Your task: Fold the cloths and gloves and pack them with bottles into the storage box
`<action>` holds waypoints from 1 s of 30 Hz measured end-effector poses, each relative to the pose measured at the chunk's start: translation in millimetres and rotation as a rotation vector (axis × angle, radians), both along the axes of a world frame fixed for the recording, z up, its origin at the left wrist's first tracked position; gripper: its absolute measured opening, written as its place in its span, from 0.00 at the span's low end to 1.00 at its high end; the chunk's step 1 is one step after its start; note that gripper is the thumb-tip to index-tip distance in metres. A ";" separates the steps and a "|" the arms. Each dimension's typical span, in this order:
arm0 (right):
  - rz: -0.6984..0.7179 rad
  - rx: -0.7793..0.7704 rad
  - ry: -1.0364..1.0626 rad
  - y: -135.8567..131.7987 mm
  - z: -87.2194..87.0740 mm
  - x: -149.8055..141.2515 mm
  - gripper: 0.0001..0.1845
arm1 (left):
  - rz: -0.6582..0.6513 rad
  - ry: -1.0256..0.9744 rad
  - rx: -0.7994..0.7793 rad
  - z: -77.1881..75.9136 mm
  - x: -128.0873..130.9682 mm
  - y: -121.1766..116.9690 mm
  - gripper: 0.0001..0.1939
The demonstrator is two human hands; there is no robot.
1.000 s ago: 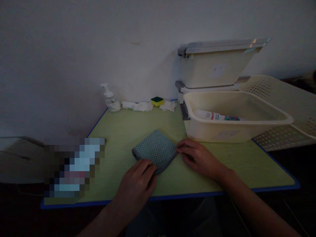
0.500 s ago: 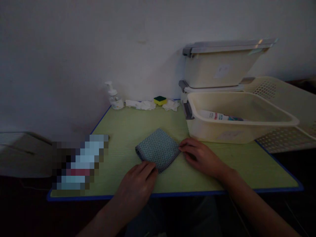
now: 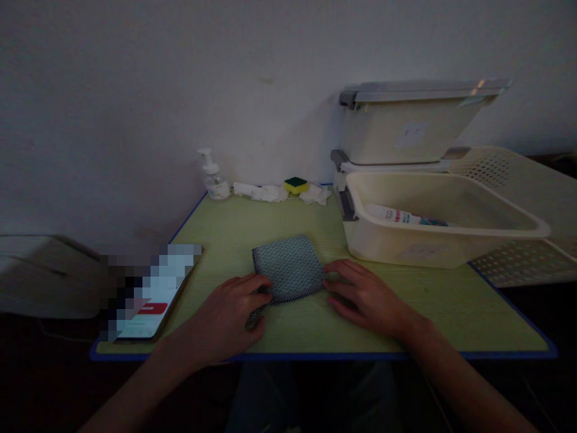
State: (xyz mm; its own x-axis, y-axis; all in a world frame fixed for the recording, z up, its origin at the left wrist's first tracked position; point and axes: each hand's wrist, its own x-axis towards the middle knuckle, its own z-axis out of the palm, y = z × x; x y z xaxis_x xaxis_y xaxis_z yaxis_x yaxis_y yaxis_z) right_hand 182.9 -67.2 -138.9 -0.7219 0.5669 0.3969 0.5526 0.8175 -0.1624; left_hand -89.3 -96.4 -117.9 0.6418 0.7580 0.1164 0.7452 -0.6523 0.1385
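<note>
A folded blue-grey woven cloth [image 3: 288,268] lies flat in the middle of the green table [image 3: 406,313]. My left hand [image 3: 225,316] rests at the cloth's near left corner, with its fingers curled and pinching that corner. My right hand [image 3: 363,294] lies on the table at the cloth's right edge, fingertips touching the edge, fingers bent but spread. The room is dim.
A cream tub [image 3: 451,240] holding a tube stands right of the cloth, a lidded bin [image 3: 406,129] behind it, a perforated basket [image 3: 518,180] beyond. A pump bottle [image 3: 213,177], crumpled tissues [image 3: 265,192] and a yellow-green sponge [image 3: 296,184] line the wall. A phone [image 3: 151,291] lies left.
The cloth has been turned from a diamond lie to square with the table edge. My left hand slid left to its near left corner. My right hand stayed at the right edge.
</note>
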 end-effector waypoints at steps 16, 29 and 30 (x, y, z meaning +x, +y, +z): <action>-0.174 -0.026 0.077 47.8 9.8 -66.3 0.23 | 0.057 0.077 0.173 -2.7 55.3 53.5 0.19; -0.190 -0.085 -0.139 42.3 -14.6 -59.4 0.27 | 0.087 0.025 0.099 -42.4 50.5 51.2 0.28; -0.190 -0.081 -0.147 42.4 -15.1 -59.5 0.27 | 0.095 0.016 0.100 -41.7 51.0 50.0 0.27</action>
State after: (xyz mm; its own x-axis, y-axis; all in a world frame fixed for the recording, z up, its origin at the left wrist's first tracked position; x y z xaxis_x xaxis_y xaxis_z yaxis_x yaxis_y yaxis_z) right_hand 123.4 -24.7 -154.0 -0.6459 0.7237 0.2429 0.7177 0.6841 -0.1299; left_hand -38.3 -46.4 -159.6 0.5700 0.8006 0.1847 0.8059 -0.5886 0.0639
